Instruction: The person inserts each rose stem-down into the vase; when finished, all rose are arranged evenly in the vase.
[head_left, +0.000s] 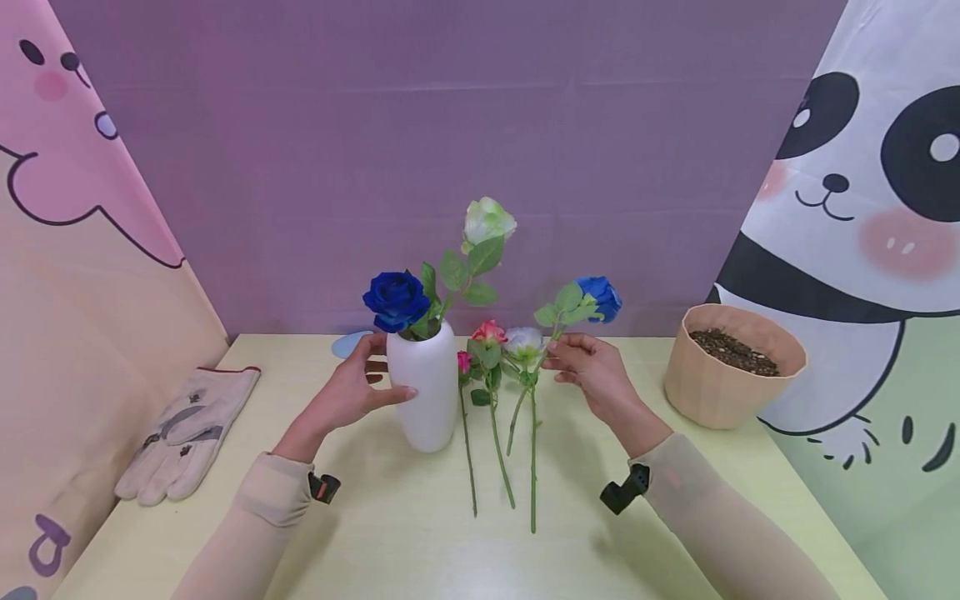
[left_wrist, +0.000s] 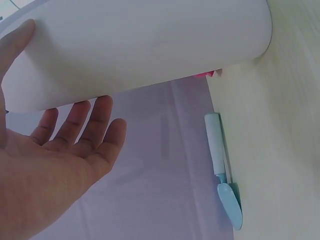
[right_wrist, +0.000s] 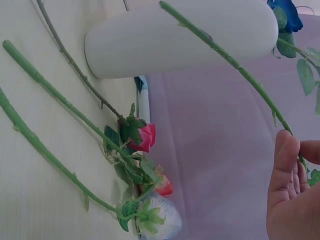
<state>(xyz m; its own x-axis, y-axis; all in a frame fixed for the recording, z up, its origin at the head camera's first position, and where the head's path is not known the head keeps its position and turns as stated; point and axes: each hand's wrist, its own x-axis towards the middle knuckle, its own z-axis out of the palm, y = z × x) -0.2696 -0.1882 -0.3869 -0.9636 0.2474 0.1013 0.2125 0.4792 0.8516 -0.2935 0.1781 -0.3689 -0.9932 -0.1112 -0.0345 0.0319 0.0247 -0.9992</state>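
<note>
A white vase [head_left: 424, 400] stands upright on the table, with a dark blue rose [head_left: 395, 302] and a pale green-white rose [head_left: 489, 221] in it. My left hand [head_left: 358, 385] holds the vase from its left side, thumb on the front and fingers behind. In the left wrist view its fingertips [left_wrist: 103, 102] touch the white wall. My right hand [head_left: 592, 371] pinches the green stem [right_wrist: 240, 70] of a lighter blue rose [head_left: 602, 298], raised off the table and slanting. Near it lie a whitish flower [head_left: 524, 342], a coral-pink flower [head_left: 490, 332] and a small pink rose [head_left: 464, 362].
A peach pot [head_left: 723, 392] holding dark soil stands at the right. Grey work gloves [head_left: 187, 433] lie at the left. Behind the vase lies a light blue trowel [left_wrist: 223, 170], mostly hidden in the head view. A purple cloth backdrop [head_left: 450, 125] rises at the table's far edge.
</note>
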